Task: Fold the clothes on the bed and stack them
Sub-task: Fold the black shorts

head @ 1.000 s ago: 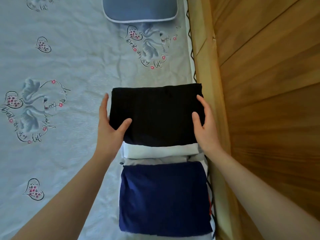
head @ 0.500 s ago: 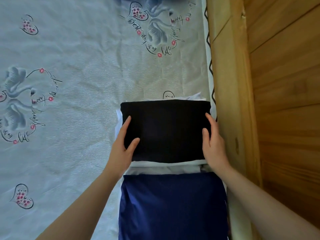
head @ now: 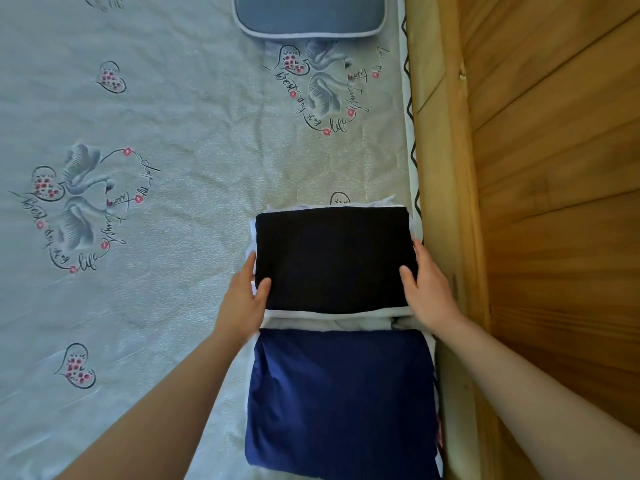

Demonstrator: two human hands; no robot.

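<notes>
A folded black garment (head: 332, 258) lies on top of a stack of folded white clothes (head: 332, 314) at the bed's right edge. My left hand (head: 244, 301) holds its left near corner, thumb on top and fingers down the side. My right hand (head: 427, 289) holds the right near corner the same way. Nearer to me lies a second pile topped by a folded navy blue garment (head: 341, 400), with white cloth showing under its edges.
The bed (head: 156, 140) has a pale grey sheet printed with swans and hearts. A blue pillow (head: 310, 15) lies at the far end. A wooden bed frame (head: 446, 168) and a wooden plank wall (head: 561, 168) run along the right side.
The black garment has come down from the sheet beyond onto the white stack. Both hands moved with it and now sit at its near corners.
</notes>
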